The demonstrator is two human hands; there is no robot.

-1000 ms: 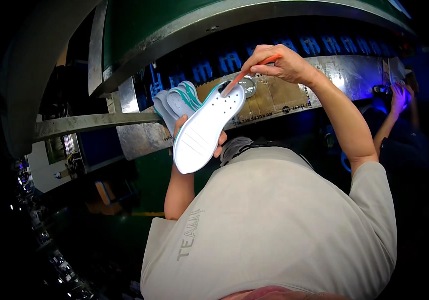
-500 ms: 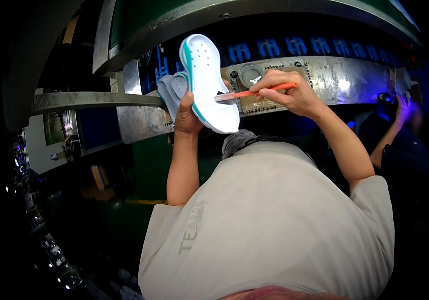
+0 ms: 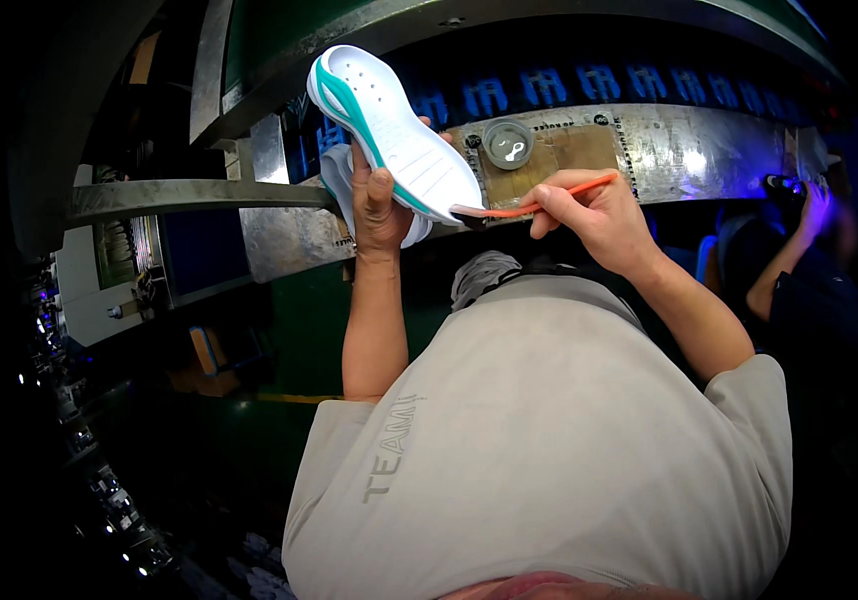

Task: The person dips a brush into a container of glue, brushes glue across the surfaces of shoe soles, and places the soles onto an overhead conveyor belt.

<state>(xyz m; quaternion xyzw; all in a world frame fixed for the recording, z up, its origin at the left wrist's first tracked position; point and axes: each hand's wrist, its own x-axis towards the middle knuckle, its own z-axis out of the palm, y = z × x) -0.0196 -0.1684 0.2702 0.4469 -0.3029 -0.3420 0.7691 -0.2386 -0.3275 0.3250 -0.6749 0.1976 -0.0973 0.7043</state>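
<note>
A white shoe sole with a teal side band [image 3: 399, 140] is tilted up in my left hand [image 3: 379, 210], whose fingers wrap its edge from beneath. My right hand [image 3: 597, 222] pinches an orange-handled brush [image 3: 504, 212]. Its dark bristles touch the pointed toe end of the sole, at the rim. Just beyond the right hand, a round cup [image 3: 507, 144] with shiny contents stands on a brown cardboard piece [image 3: 574, 156]. Behind my left hand are more white soles [image 3: 337, 172], partly hidden by it and by the held sole.
The cardboard lies on a metal bench [image 3: 679, 155]. A row of blue racks [image 3: 546, 88] runs behind it. A metal bar [image 3: 189, 200] juts in at left, close to my left wrist. Another person's hand [image 3: 815, 208] works at far right under violet light.
The sole has moved left and turned, its toe now pointing right. The brush has gone from the sole's middle to its toe end, and my right hand has dropped slightly nearer me.
</note>
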